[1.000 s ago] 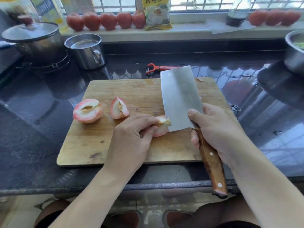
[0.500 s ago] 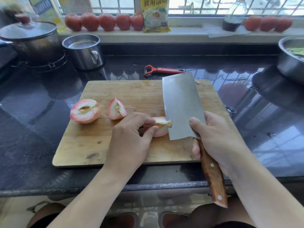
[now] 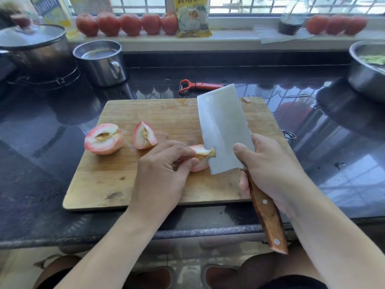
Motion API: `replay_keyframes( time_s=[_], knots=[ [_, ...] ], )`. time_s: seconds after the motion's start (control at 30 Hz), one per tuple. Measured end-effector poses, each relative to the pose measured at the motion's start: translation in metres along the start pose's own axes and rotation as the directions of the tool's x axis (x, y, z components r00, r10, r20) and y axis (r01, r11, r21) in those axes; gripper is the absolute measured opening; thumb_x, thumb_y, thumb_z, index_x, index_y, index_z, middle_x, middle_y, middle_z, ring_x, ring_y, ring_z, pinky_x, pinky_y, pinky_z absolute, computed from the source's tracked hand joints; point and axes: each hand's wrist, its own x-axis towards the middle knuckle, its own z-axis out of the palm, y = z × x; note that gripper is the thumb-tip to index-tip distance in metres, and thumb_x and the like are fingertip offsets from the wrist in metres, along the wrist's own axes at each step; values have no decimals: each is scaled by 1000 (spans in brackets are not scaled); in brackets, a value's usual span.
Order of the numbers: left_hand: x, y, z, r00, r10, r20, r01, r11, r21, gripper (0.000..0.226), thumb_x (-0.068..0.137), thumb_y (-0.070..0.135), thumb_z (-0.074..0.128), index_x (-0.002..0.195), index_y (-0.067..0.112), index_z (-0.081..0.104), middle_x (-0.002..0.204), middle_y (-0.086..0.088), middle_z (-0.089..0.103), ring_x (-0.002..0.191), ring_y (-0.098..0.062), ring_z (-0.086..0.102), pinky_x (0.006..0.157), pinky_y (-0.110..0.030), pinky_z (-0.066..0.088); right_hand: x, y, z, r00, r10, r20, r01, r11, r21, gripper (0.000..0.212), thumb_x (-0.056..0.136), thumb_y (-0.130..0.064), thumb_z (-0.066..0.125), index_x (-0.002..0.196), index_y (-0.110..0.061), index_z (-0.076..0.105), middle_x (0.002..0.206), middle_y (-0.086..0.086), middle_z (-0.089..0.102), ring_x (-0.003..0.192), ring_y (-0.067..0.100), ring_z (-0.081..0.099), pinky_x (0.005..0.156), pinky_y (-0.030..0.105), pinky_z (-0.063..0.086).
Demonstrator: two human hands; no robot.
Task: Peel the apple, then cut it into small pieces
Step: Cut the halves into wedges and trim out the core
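The left hand (image 3: 160,174) pinches an apple wedge (image 3: 201,158) against the wooden cutting board (image 3: 129,180), fingers curled over it. The right hand (image 3: 268,170) grips the cleaver (image 3: 223,130) by its wooden handle, thumb on the blade's flat; the blade runs away from the person, its edge against the wedge's cut end. An apple half (image 3: 103,139) and a quarter (image 3: 144,135) lie cut-side up to the left. The board sits on a dark glossy worktop (image 3: 41,130); a red peeler (image 3: 200,86) lies behind it, below a windowsill.
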Motion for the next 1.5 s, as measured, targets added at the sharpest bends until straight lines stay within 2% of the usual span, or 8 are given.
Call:
replay_keyframes(
  time_s=[0.13,0.23,0.4,0.53,0.7,1.03,1.2,1.5],
  knots=[
    [3,1,-1,999,-45,25,46,998,-31,19,79,4,86,90,18,82,96,15,73,96,-3,68,86,-16,52,-1,2,-4,997,47,69,-51,996,70,18,106,-23,46,110,-23,63,50,13,56,42,22,49,43,30,43],
    [5,0,-3,997,-77,30,79,995,-67,18,79,3,85,88,17,81,94,16,73,95,-4,68,83,-11,49,3,0,-1,997,37,70,-42,997,63,17,106,-24,45,110,-25,63,51,14,56,42,24,49,43,31,44],
    [5,3,-1,993,-116,16,116,990,-80,16,77,4,87,87,16,82,92,13,74,93,-3,68,81,-8,47,-4,0,1,999,-33,35,36,996,-76,18,105,-26,44,107,-27,62,56,22,64,43,25,55,53,37,51],
    [3,2,0,997,-79,19,80,995,-62,16,78,4,86,88,16,81,93,15,72,93,-5,68,80,-13,52,0,-1,3,999,17,30,-16,999,-33,17,105,-26,45,105,-25,62,51,17,60,44,27,53,57,46,56],
    [4,5,-3,992,-121,37,124,987,-107,18,78,2,86,85,18,81,92,17,72,93,-5,69,80,-16,54,3,0,1,996,46,71,-46,999,6,16,105,-27,47,106,-24,63,50,14,57,44,25,51,49,35,48],
    [5,5,-4,987,-155,50,160,978,-135,13,79,1,85,84,13,82,93,14,74,93,-6,69,81,-21,57,4,5,2,990,64,126,-76,993,93,20,106,-24,47,101,-23,66,48,13,53,40,21,46,42,27,42],
    [6,2,-3,988,-148,43,153,980,-126,12,80,0,84,82,12,81,91,14,73,90,-7,70,79,-19,57,12,5,6,992,49,119,-61,993,105,17,106,-23,47,103,-17,63,49,12,53,41,23,46,43,29,40],
    [4,6,-4,986,-156,54,161,981,-109,9,81,3,84,80,12,82,87,6,71,89,-9,68,77,-18,56,18,6,12,990,64,129,-80,990,117,20,106,-26,47,103,-19,66,51,11,53,41,23,46,42,27,40]
  ],
)
